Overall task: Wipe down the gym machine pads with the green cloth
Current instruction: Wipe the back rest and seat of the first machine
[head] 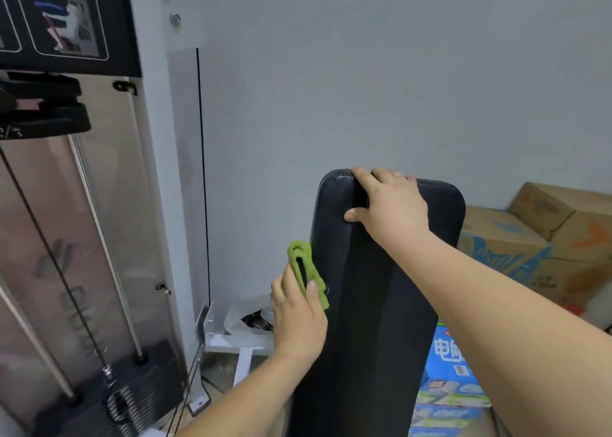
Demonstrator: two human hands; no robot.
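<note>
Right hand (pixel 387 204) grips pad (pixel 381 304); left hand (pixel 298 317) pinches cloth (pixel 306 264), apparently against edge.

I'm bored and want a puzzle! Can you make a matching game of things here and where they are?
1 green cloth
2 right hand
3 cardboard boxes
4 black pad

A far right, by the wall
B gripping the pad's top edge
C upright in the middle
D held by the left hand

Pairs: 1-D, 2-B, 3-A, 4-C
</note>
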